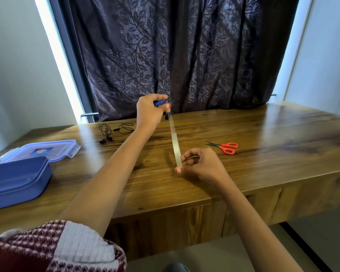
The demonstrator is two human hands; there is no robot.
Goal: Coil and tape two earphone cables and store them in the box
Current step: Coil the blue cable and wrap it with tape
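Note:
My left hand (148,110) is raised above the far middle of the table, closed around a coiled blue earphone cable (158,103) with a dark end hanging below the fingers. A strip of clear tape (174,141) runs taut from that coil down to my right hand (200,163), which pinches the strip's lower end between thumb and fingers. A second, black earphone cable (116,130) lies loose and uncoiled on the table behind my left forearm. The blue box (18,177) stands at the left edge, with its clear lid (41,150) lying just behind it.
Orange-handled scissors (227,147) lie on the wooden table (263,154) to the right of my right hand. A dark patterned curtain (185,55) hangs behind the table's far edge. The near table edge runs below my forearms.

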